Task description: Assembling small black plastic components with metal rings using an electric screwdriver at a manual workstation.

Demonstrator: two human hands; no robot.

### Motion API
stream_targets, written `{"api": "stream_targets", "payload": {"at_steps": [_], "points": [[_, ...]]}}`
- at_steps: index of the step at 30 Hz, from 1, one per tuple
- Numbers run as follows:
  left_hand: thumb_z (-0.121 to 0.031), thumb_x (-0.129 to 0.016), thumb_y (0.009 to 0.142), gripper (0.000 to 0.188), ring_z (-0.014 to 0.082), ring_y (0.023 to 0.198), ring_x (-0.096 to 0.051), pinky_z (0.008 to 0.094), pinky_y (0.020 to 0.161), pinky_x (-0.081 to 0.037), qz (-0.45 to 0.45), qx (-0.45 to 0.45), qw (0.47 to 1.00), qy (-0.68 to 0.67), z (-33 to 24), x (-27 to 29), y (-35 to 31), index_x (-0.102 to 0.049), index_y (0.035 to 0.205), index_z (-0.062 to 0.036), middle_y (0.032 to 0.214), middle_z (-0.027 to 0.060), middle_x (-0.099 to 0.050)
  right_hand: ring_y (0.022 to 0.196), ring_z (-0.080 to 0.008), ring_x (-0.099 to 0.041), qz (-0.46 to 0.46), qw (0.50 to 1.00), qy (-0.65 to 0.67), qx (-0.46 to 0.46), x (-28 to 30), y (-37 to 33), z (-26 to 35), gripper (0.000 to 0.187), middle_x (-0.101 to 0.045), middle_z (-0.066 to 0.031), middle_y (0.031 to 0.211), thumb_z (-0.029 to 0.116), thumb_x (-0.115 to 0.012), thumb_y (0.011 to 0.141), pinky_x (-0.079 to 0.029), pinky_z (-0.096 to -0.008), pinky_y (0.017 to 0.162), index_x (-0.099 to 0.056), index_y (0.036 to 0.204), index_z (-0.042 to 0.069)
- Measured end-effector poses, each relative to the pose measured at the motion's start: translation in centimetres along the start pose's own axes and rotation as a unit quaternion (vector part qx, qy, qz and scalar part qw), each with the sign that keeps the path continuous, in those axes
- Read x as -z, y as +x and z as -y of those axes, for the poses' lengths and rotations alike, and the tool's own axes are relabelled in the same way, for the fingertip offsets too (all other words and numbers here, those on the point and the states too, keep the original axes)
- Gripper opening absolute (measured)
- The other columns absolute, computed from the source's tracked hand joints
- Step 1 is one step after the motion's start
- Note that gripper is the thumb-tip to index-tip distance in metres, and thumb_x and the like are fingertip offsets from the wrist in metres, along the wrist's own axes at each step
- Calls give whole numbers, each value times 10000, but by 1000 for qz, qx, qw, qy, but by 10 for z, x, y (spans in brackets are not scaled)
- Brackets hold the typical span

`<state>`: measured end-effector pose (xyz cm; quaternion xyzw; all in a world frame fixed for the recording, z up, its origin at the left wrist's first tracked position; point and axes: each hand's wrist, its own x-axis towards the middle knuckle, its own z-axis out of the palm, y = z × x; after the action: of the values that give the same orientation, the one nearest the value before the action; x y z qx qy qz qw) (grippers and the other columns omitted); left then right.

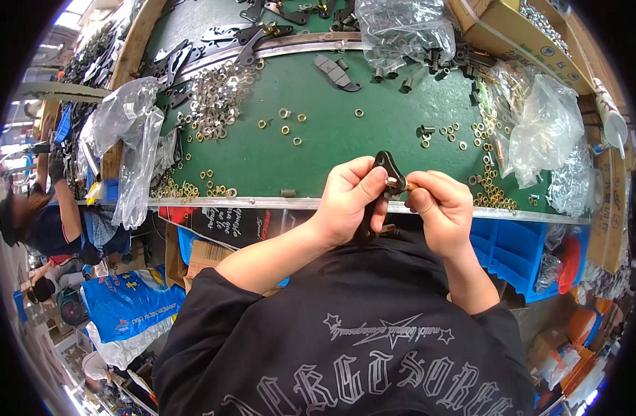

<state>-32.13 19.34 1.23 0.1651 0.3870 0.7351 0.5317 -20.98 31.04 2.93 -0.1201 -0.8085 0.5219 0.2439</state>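
Note:
Over the bench's front edge, my left hand is closed around a black metal lever-like part, its thumb on the face and the rounded end pointing up. A short pale metal pin or bolt shows at the part beside the thumb. My right hand pinches a small brass-coloured piece against the part's right side. Whether that piece is a nut or a bolt end is hidden by the fingers. The part's lower end is mostly behind the left fingers.
Loose brass nuts and a heap of silver washers lie on the green bench top. Clear plastic bags, a cardboard box of small hardware and black levers surround it. A co-worker is at the left.

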Motion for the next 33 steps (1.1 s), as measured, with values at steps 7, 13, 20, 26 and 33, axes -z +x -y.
{"api": "stream_targets", "payload": {"at_steps": [7, 13, 20, 26, 33], "points": [[-257, -522, 852, 256, 88, 374, -455, 191, 348, -378, 34, 78, 996, 38, -28, -2, 3, -528, 779, -12, 562, 39, -505, 533, -114, -484, 77, 970, 226, -57, 4, 8, -6, 179, -509, -62, 612, 85, -594, 765, -385, -231, 470, -575, 884, -49], [-246, -527, 849, 243, 77, 373, -447, 187, 350, -375, 14, 116, 993, 31, -32, 3, 5, -542, 758, -21, 555, 31, -507, 535, -126, -482, 70, 995, -13, 74, 1, 15, -9, 210, -515, -64, 614, 112, -603, 758, -377, -242, 474, -569, 887, -51], [-242, -500, 865, 237, 77, 377, -448, 183, 351, -369, -2, 120, 989, -92, -15, 14, 0, -536, 785, -21, 560, 29, -508, 538, -160, -464, 83, 990, -71, 92, -1, 19, 6, 166, -502, -73, 615, 73, -569, 771, -367, -263, 487, -572, 886, -47], [-248, -487, 871, 237, 89, 374, -447, 190, 353, -369, -23, 77, 996, -49, -17, 17, -2, -524, 815, -21, 570, 37, -511, 573, -176, -466, 32, 999, -17, -7, -21, 12, 13, 180, -497, -75, 673, 38, -529, 799, -367, -251, 537, -547, 959, -42], [-260, -460, 882, 247, 108, 356, -424, 212, 357, -359, 4, 92, 991, -100, -13, 24, -9, -499, 875, -16, 589, 56, -513, 657, -130, -506, 55, 996, 47, -50, -17, 13, 14, 199, -550, -72, 769, 83, -523, 829, -396, -216, 609, -528, 980, -47]]}}
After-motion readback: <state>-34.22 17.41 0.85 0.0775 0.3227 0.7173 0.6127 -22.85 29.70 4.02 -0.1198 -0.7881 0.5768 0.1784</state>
